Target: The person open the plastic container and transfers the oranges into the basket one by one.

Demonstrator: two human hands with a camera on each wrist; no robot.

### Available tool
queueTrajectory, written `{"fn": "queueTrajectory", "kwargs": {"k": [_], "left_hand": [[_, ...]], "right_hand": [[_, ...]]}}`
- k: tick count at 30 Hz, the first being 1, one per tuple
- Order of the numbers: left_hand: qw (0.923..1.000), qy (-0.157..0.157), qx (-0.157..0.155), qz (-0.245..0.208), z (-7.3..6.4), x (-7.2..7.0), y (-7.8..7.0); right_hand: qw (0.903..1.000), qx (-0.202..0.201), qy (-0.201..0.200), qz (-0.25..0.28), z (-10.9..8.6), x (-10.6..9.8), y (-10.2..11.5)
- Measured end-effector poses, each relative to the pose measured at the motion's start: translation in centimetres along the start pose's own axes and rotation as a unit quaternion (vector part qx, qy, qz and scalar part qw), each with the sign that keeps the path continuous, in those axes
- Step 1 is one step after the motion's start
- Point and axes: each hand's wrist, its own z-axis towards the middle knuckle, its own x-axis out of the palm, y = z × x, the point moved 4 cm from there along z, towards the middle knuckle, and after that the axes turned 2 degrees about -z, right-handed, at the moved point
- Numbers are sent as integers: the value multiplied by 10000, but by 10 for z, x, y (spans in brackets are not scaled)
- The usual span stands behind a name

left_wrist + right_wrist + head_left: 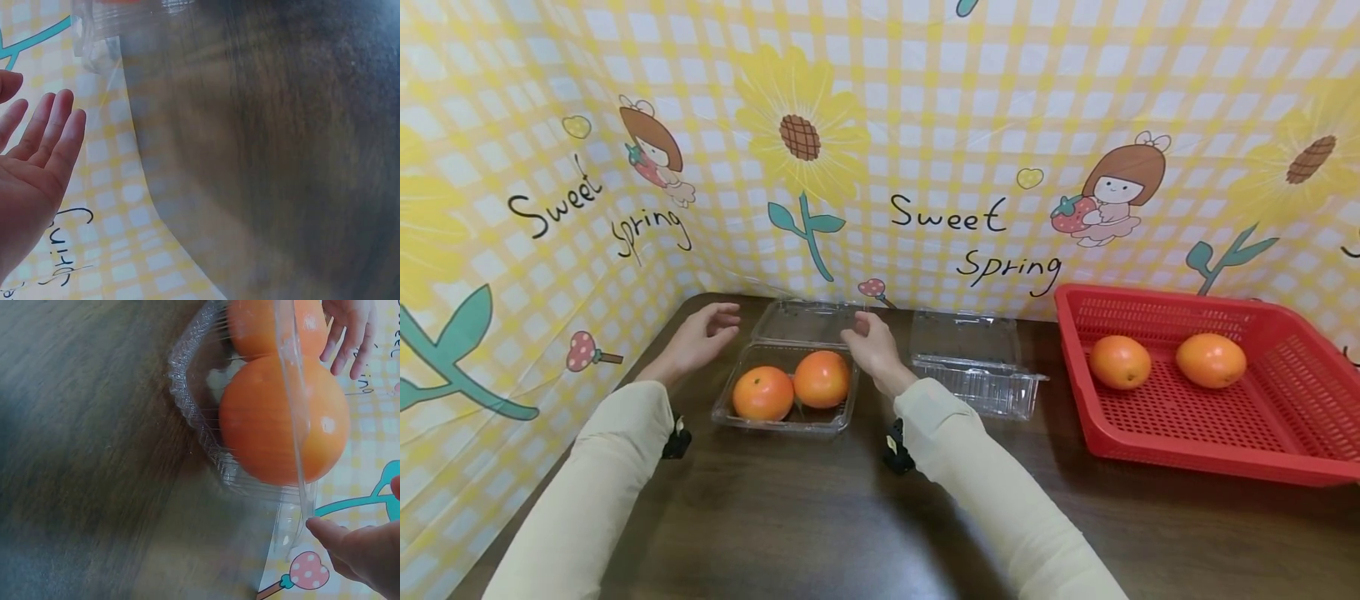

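Two oranges [763,394] sit side by side in a clear plastic clamshell box [775,426]; its lid [808,322] lies folded back toward the wall. My left hand [702,340] hovers left of the lid, its fingers loosely extended and holding nothing. In the left wrist view that hand [37,169] shows palm and spread fingers. At the lid's right side is my right hand [874,346]. The right wrist view shows its thumb [331,536] by the box's edge, apart from a finger; whether it touches the plastic I cannot tell.
A second clear box [985,392] stands unfolded to the right. Farther right, a red plastic basket [1210,462] holds two more oranges [1120,362]. A yellow-checked cloth [880,150] hangs behind and left of the brown table [760,517].
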Motion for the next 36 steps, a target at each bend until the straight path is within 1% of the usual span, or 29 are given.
{"fn": "queueTrajectory", "kwargs": {"k": [6,10,12,18,22,28,32,36], "left_hand": [[9998,10,220,-21,-4,-5,-7],[9996,81,260,16,-7,-8,-12],[9995,92,306,30,-8,-9,-15],[9987,-18,504,14,-14,-10,-22],[9982,-26,594,4,-18,-11,-23],[9971,-5,750,-118,-22,-10,-22],[9966,-12,823,-89,-23,-8,-21],[9968,122,788,-96,-26,-6,-21]], "right_hand": [[9990,-276,298,-165,-8,0,4],[9973,-513,398,-345,-14,1,7],[9965,-554,469,-411,-18,1,8],[9939,-647,737,-507,-27,0,8],[9925,-696,845,-542,-32,-1,7],[9911,-800,877,-598,-37,0,6],[9902,-849,942,-583,-40,0,4],[9898,-839,1007,-561,-43,-1,3]]}}
